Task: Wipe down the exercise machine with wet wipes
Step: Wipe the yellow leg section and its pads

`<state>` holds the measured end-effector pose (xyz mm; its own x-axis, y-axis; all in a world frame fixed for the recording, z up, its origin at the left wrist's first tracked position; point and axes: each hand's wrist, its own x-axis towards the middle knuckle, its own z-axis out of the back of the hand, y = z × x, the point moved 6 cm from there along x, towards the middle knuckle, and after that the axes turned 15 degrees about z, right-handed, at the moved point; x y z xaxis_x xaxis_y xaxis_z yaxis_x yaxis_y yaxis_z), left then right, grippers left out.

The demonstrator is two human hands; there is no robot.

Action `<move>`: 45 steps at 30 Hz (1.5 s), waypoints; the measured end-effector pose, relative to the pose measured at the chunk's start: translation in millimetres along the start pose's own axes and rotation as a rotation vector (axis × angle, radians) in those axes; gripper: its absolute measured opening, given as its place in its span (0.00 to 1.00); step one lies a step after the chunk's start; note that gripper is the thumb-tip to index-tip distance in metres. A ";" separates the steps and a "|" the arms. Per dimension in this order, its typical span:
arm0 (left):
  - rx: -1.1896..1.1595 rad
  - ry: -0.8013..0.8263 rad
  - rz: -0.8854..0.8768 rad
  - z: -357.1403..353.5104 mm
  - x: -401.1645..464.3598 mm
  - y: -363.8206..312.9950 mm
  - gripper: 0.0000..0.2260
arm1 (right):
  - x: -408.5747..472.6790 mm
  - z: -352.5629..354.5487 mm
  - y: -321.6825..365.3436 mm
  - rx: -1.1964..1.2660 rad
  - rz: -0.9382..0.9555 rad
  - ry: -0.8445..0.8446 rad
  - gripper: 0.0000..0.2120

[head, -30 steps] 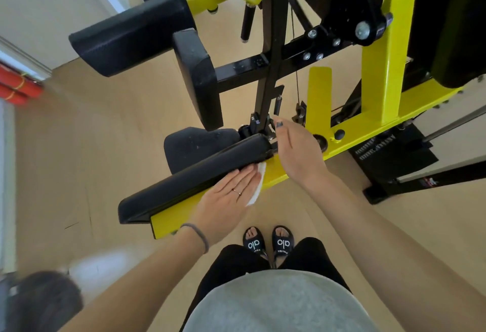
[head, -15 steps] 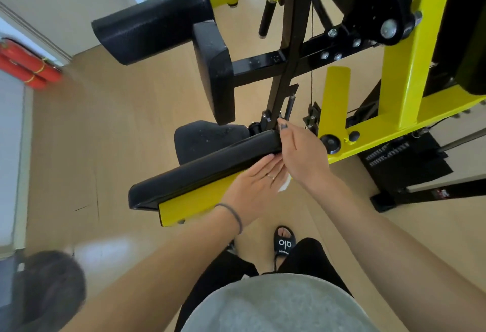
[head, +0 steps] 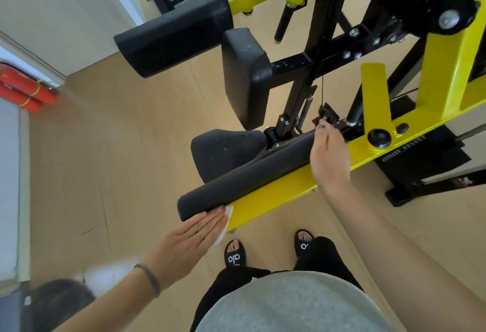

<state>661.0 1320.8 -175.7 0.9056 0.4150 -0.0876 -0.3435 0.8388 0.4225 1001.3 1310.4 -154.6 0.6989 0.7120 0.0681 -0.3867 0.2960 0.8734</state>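
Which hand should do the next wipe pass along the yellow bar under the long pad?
Left. The left hand lies flat on the wet wipe against the yellow bar at its near end. The right hand holds no wipe; it grips the long black pad at its far end.

You stand on a pale wood floor (head: pixel 136 153) in black sandals (head: pixel 234 255). The machine's black base (head: pixel 410 192) rests on it at right. Red cylinders (head: pixel 25 89) lie at its left edge.
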 end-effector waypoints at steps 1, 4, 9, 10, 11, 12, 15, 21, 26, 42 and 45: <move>0.004 -0.005 -0.025 -3.0 -7.3 5.0 0.28 | -0.2 -2.3 1.6 -0.021 -0.009 -0.048 0.19; -0.149 -0.103 -0.077 9.1 -11.4 18.2 0.22 | -3.5 -12.6 8.9 -0.109 -0.030 -0.155 0.25; -0.803 -0.363 0.379 57.7 41.6 86.5 0.08 | -18.9 -32.1 18.1 -0.262 -0.103 -0.276 0.25; -0.889 -0.252 0.503 52.9 61.1 97.9 0.10 | -19.8 -34.2 19.1 -0.265 -0.110 -0.296 0.25; -0.975 -0.066 0.578 41.7 81.9 102.5 0.12 | -19.6 -35.4 20.3 -0.267 -0.119 -0.306 0.25; -1.061 0.162 0.601 27.1 100.6 98.6 0.14 | -18.6 -36.0 19.4 -0.265 -0.131 -0.311 0.25; -1.324 0.772 0.553 4.7 127.2 64.6 0.17 | -17.2 -35.4 16.9 -0.212 -0.152 -0.295 0.23; -1.214 0.837 0.354 39.9 179.7 43.5 0.22 | -13.8 -34.9 15.8 -0.199 -0.127 -0.254 0.23; -1.195 0.718 0.317 53.3 241.6 16.8 0.15 | -17.8 -32.8 6.1 0.043 -0.178 -0.321 0.22; -1.573 1.080 0.159 7.7 308.5 -23.5 0.24 | -19.0 -40.3 7.7 0.054 -0.215 -0.525 0.22; -1.632 1.163 0.151 -3.2 301.7 -21.6 0.21 | -19.6 -40.4 12.9 0.002 -0.261 -0.587 0.21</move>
<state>940.9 1429.1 -214.2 0.5207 -0.0759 -0.8504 -0.8536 -0.0249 -0.5204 958.2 1326.0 -164.2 0.9832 0.1495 0.1049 -0.1582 0.4107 0.8980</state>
